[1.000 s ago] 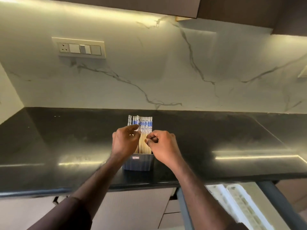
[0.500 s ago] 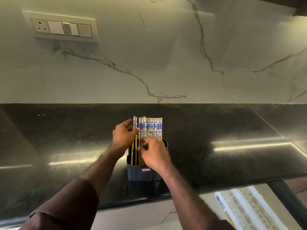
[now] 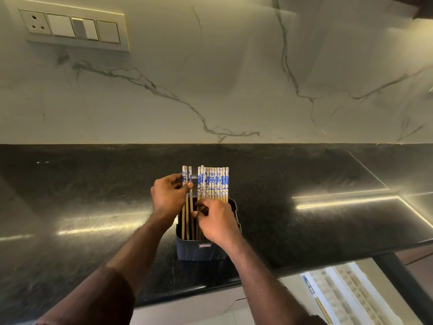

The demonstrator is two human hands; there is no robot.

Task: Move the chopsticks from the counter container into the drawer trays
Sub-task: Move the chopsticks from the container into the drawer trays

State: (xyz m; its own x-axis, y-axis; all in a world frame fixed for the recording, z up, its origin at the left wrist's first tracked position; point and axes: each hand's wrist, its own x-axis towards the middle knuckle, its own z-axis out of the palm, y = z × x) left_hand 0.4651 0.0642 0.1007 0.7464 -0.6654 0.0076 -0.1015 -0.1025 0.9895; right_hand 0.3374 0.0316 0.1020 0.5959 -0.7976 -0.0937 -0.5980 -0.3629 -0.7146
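- The chopsticks [image 3: 212, 184] stand upright in a dark blue container [image 3: 201, 250] on the black table [image 3: 93, 207], near its front edge.
- The left hand [image 3: 169, 195] pinches two chopsticks [image 3: 187, 178] set apart from the row, at their patterned tops.
- The right hand [image 3: 216, 222] has curled fingers among the wooden shafts; it seems to grip one or more, but the view there is not clear.
- The drawer trays [image 3: 339, 294] show pale and blurred below the table edge, at the right.
- Risk: the thin sticks may slip from so light a pinch.
- Risk: pulling sideways may tip the container, which stands close to the edge.
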